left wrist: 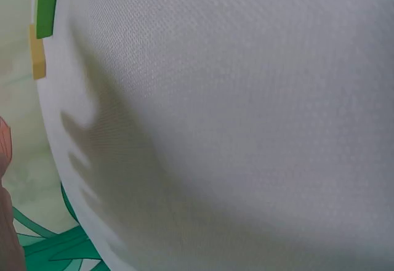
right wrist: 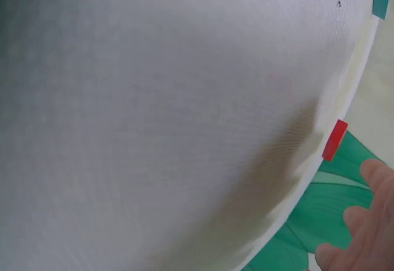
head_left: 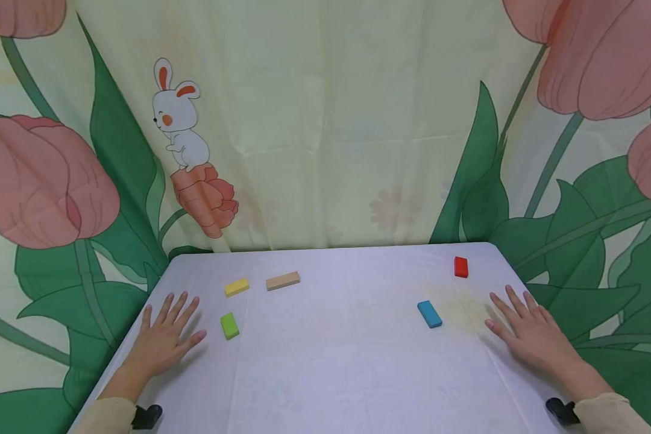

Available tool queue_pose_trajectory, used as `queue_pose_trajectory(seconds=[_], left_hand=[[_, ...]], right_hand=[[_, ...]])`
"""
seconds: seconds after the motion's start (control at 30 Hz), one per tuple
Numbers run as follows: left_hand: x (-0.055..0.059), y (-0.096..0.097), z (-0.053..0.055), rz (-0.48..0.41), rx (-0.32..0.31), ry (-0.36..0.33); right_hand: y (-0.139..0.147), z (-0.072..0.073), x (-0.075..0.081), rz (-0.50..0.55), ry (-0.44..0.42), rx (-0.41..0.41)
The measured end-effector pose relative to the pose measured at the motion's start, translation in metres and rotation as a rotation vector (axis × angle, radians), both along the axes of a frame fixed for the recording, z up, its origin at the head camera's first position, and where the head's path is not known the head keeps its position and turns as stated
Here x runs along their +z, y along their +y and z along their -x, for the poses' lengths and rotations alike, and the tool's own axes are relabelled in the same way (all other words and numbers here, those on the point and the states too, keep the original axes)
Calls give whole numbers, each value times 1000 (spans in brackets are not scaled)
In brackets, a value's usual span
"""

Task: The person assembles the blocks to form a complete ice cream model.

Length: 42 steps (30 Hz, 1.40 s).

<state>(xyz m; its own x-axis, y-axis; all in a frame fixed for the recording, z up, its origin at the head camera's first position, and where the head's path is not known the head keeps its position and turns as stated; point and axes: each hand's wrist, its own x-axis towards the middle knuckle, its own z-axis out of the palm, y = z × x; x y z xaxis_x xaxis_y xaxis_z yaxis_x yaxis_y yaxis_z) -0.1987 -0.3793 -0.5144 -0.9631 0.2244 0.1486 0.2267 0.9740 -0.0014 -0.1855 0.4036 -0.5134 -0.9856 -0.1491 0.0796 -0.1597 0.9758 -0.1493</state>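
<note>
My left hand (head_left: 160,342), fingers spread and holding nothing, hovers above the left side of the table. Closest to it lies a green block (head_left: 229,325), just right of the thumb. Behind that are a yellow block (head_left: 237,287) and a longer plain wooden block (head_left: 283,281). On the other side my right hand (head_left: 534,334) is spread too, with nothing in it. A blue block (head_left: 430,314) lies to its left, and a red block (head_left: 461,267) sits farther back near the table's far edge. In the right wrist view, fingertips (right wrist: 357,218) show at the lower right.
A white cloth covers the table (head_left: 325,361). Behind it hangs a curtain (head_left: 325,120) printed with tulips and a rabbit, close to the far edge. Dark wrist straps (head_left: 147,416) show at both sleeves.
</note>
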Motion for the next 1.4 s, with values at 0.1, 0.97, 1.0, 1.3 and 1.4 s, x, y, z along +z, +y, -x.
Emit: queue_pose_trajectory(seconds=[0.1,0.97,1.0,1.3,1.4], left_hand=[[1,2,1,-5,1,-12],[10,126,72,-90,-57,-117],[10,128,73,-102,-71,-111],[2,147,79,-165,-111,-173],[-1,151,80,-191,-124,-177]], right_hand=[[0,1,1,0,-5,-7],[-116,36,9,243,-84,-81],[-117,36,9,247,-80,-86],[-122,32,7,350,-99,-96],[-122,31,5,391,-107,-117]])
